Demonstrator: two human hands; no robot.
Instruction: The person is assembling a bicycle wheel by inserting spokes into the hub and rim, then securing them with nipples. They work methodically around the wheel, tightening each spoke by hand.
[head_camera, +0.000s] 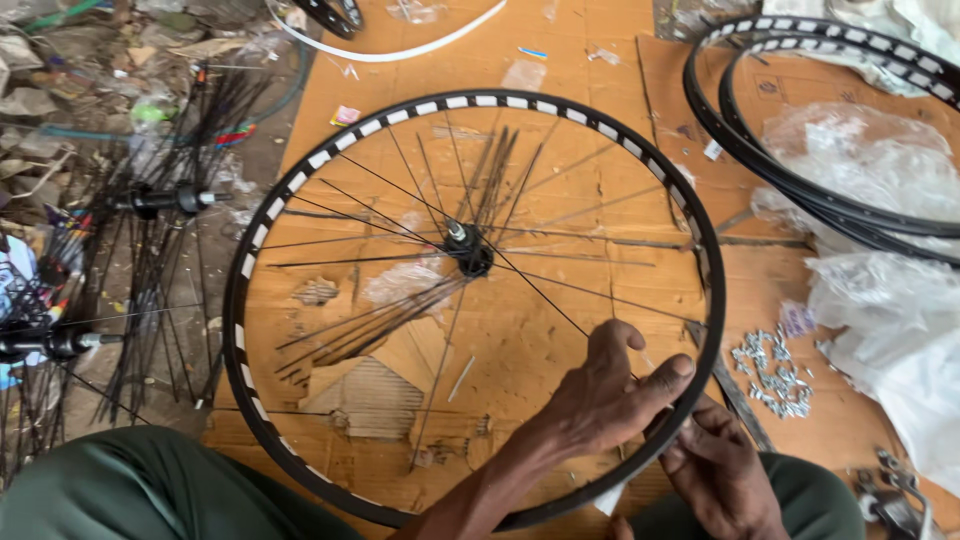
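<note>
A black bicycle rim with white marks lies flat on cardboard, a hub at its middle with thin black spokes fanning out, several loose. My left hand reaches across inside the rim at the lower right, thumb against the rim's inner wall and fingers on a spoke end. Just outside the rim there, my right hand pinches something small against the rim's outer side; what it holds is hidden.
A heap of small silver nipples lies right of the rim. More black rims and clear plastic bags sit at the right. Hubs with spoke bundles lie on the littered floor at the left. My green-trousered knees frame the bottom.
</note>
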